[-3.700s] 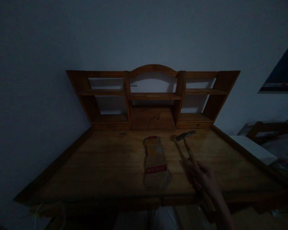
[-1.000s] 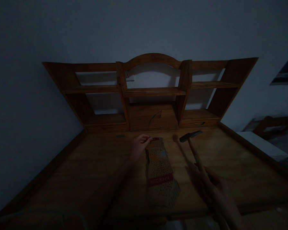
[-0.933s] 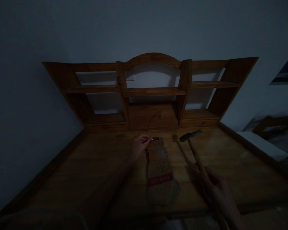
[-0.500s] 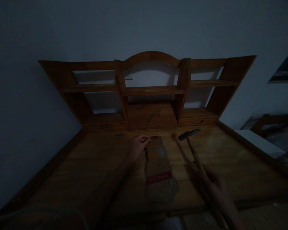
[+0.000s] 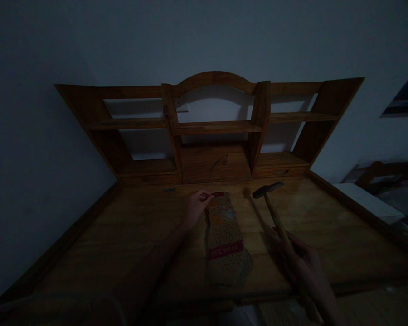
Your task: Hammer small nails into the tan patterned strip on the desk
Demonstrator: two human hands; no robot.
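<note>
My left hand (image 5: 199,203) is closed in a pinch over the far left corner of a piece of cardboard (image 5: 224,233). Between its fingertips shows a tiny, shiny, nail-like metal piece (image 5: 213,197), too small to make out fully. The cardboard lies flat on the wooden desk, dotted with many small dark holes and crossed by a red printed band. To its right, my right hand (image 5: 302,260) is wrapped round the wooden handle of a hammer (image 5: 275,215). The dark metal head of the hammer is raised over the desk, apart from the cardboard.
Along the desk's (image 5: 122,226) back stands a wooden shelf unit (image 5: 217,129) with drawers. A small flat dark object (image 5: 169,190) lies near its base. Beyond the desk's right edge are a white surface (image 5: 367,201) and a wooden chair back (image 5: 391,172).
Hardly anything differs. Both hands keep their places, the left pinching at the cardboard's far corner and the right holding the hammer up; the view has shifted very slightly.
</note>
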